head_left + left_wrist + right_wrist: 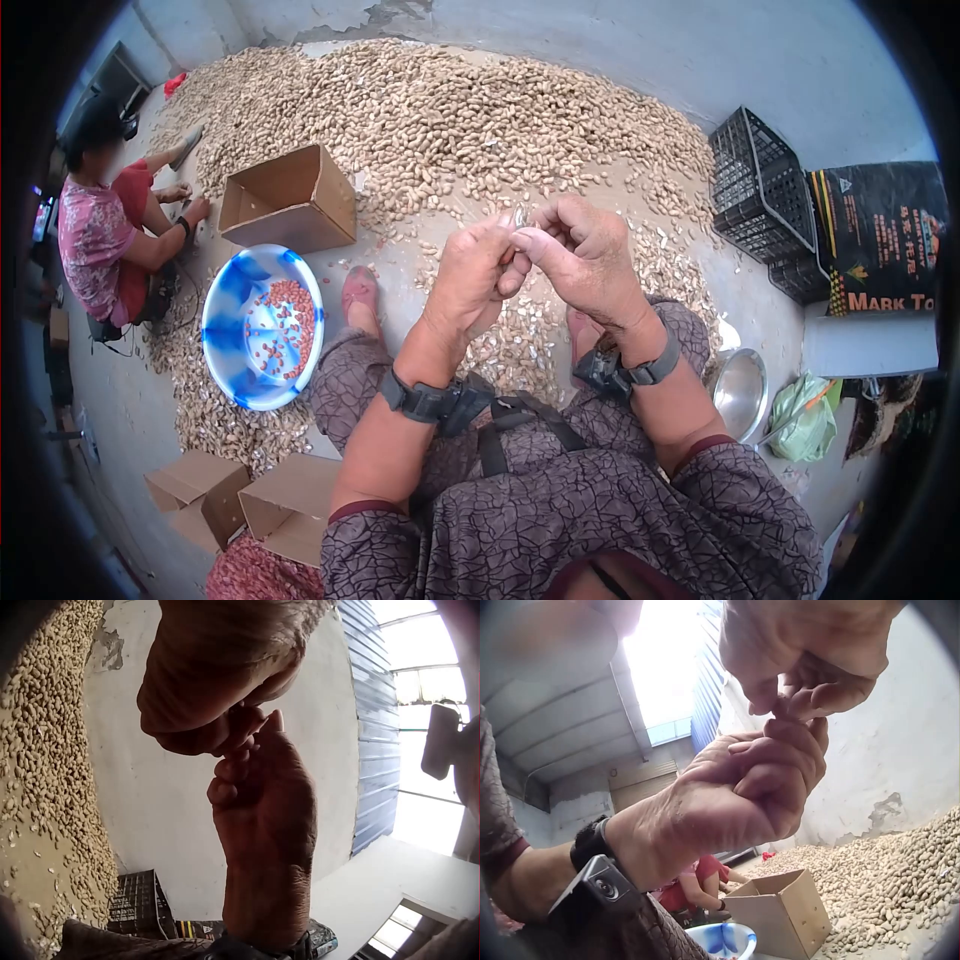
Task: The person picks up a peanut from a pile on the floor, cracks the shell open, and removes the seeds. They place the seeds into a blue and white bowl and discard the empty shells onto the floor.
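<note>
In the head view my left hand (468,272) and right hand (590,262) meet in front of my chest, fingertips together. Between them they pinch a peanut (518,216), of which only a small pale part shows; the fingers hide the rest. The right wrist view shows the left hand (727,796) with its fingers curled in, and the right hand (810,656) bent over it from above. Below and to the left on the floor stands a blue-and-white basin (225,325) with shelled red peanut kernels (288,310) in it.
A large heap of unshelled peanuts (430,110) lies along the wall. Empty shells (515,350) cover the floor between my feet. Around me are a cardboard box (290,222), black crates (765,190), a metal bowl (740,395) and a green bag (805,415). Another person (110,230) sits at left.
</note>
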`<state>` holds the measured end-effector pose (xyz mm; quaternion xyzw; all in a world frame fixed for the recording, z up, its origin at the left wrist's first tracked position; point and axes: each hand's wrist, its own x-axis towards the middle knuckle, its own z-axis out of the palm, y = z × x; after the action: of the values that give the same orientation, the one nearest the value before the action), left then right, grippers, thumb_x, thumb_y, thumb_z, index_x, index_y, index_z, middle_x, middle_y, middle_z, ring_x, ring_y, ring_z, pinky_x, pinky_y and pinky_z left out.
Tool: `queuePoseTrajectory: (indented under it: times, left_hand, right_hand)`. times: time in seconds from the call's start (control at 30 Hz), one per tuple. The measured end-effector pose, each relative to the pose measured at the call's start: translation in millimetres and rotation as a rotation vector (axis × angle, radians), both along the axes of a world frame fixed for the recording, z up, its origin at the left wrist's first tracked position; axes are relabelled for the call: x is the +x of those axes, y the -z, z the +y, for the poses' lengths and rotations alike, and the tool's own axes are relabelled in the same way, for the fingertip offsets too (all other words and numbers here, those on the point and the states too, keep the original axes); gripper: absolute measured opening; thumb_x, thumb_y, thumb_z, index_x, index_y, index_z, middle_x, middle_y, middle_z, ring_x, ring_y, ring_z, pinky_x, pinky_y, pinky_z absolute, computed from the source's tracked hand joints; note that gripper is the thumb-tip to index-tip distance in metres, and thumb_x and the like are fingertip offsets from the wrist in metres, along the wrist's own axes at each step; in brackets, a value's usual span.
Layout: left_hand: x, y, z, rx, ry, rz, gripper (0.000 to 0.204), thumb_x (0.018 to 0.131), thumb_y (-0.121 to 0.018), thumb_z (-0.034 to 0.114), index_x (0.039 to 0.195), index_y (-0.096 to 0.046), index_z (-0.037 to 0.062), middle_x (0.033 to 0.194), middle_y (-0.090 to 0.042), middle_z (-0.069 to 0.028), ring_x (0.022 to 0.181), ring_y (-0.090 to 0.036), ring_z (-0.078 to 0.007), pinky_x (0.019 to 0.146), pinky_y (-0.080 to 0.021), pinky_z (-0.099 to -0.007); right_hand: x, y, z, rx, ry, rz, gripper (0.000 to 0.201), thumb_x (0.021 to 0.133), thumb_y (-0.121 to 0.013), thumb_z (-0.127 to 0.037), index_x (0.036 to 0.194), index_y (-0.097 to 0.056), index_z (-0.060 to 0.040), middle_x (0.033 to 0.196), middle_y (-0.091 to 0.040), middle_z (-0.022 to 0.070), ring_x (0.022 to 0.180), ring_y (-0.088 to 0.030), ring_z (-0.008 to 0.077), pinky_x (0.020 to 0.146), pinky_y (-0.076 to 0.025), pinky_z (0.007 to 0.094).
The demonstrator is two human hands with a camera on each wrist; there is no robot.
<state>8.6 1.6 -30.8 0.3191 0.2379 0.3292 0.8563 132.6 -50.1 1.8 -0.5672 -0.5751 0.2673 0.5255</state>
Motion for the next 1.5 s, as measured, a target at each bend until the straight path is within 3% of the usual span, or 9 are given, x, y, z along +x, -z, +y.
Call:
queuePoseTrajectory:
  times: [0.17,0.33,0.43,0.63,0.97,1.13,1.2,1.3,1.5]
  left_hand:
    - [-4,-6,4,0.168,0.075,0.105,0.019,0.087,-0.047,0.016,0.087,-0.056,-0.001,0.058,-0.048,0.0014,0.043,-0.037,-0.0018,0.037,-0.027,-0.0148]
    - [-11,-12,3,0.469,0.161,0.354,0.02,0.087,-0.046,0.014,0.091,-0.058,-0.0018,0.058,-0.047,0.004,0.043,-0.031,0.0001,0.038,-0.023,-0.0138]
    - [-19,-14,7,0.285,0.151,0.276,0.021,0.087,-0.047,0.015,0.093,-0.058,-0.002,0.058,-0.046,0.0043,0.043,-0.031,-0.0002,0.038,-0.023,-0.0144]
    - [-34,-10,18,0.047,-0.043,0.175,0.024,0.089,-0.044,0.016,0.096,-0.051,-0.0064,0.061,-0.046,0.0014,0.043,-0.034,-0.002,0.038,-0.025,-0.0144]
    - [-36,-25,12,-0.193,-0.116,0.156,0.021,0.089,-0.044,0.016,0.091,-0.053,-0.003,0.061,-0.047,0.0,0.042,-0.036,-0.0034,0.039,-0.028,-0.0145]
    - [-31,-27,16,-0.251,-0.23,0.221,0.022,0.09,-0.043,0.017,0.089,-0.053,-0.0027,0.058,-0.047,-0.0009,0.04,-0.033,-0.0039,0.038,-0.027,-0.0154]
    - [-29,-28,20,-0.269,-0.248,0.229,0.022,0.09,-0.043,0.017,0.089,-0.053,-0.0029,0.057,-0.047,-0.0014,0.039,-0.032,-0.0039,0.037,-0.026,-0.0155]
    - [-24,-27,28,-0.305,-0.291,0.272,0.023,0.09,-0.043,0.017,0.087,-0.053,-0.0036,0.055,-0.046,-0.0026,0.036,-0.03,-0.0042,0.036,-0.025,-0.0162]
    - [-14,-20,36,-0.353,-0.308,0.363,0.017,0.086,-0.048,0.014,0.087,-0.048,-0.0028,0.056,-0.043,-0.0036,0.035,-0.031,-0.0051,0.03,-0.026,-0.0162]
  right_hand:
    - [3,-6,4,-0.154,0.065,0.216,0.011,0.073,-0.06,-0.007,0.074,-0.055,0.0029,0.055,-0.053,0.0015,0.051,-0.048,0.0043,0.044,-0.038,0.02]
    - [19,-21,4,-0.322,-0.129,-0.027,0.012,0.071,-0.058,-0.01,0.074,-0.057,0.002,0.055,-0.054,0.0025,0.05,-0.048,0.0054,0.044,-0.038,0.0216]
    - [38,-33,10,-0.3,-0.204,-0.245,0.012,0.071,-0.058,-0.01,0.073,-0.057,0.0018,0.056,-0.055,0.0033,0.05,-0.05,0.0063,0.044,-0.039,0.0222]
    - [103,-42,22,-0.666,-0.328,-0.415,0.02,0.077,-0.059,-0.018,0.066,-0.056,-0.0011,0.054,-0.054,0.0016,0.049,-0.051,0.0062,0.042,-0.04,0.0208]
    - [185,108,59,-0.815,0.013,-0.103,0.013,0.08,-0.056,-0.014,0.074,-0.055,-0.0028,0.058,-0.054,0.002,0.049,-0.054,0.0104,0.041,-0.044,0.0225]
    - [193,194,90,-0.881,0.023,-0.341,0.015,0.077,-0.058,-0.018,0.081,-0.057,-0.0039,0.064,-0.057,0.0096,0.055,-0.058,0.0172,0.052,-0.048,0.0298]
    - [196,228,103,-0.65,0.053,-0.688,0.018,0.075,-0.058,-0.022,0.083,-0.058,-0.0057,0.073,-0.06,0.0151,0.071,-0.06,0.0272,0.065,-0.048,0.035]
    - [193,259,124,-0.648,0.038,-0.775,0.019,0.074,-0.057,-0.022,0.087,-0.059,-0.0082,0.083,-0.06,0.0173,0.084,-0.057,0.0327,0.073,-0.046,0.0377]
    - [201,332,151,-0.748,-0.101,-0.997,0.024,0.07,-0.056,-0.013,0.093,-0.057,-0.0076,0.086,-0.059,0.0176,0.086,-0.057,0.0303,0.074,-0.045,0.0378]
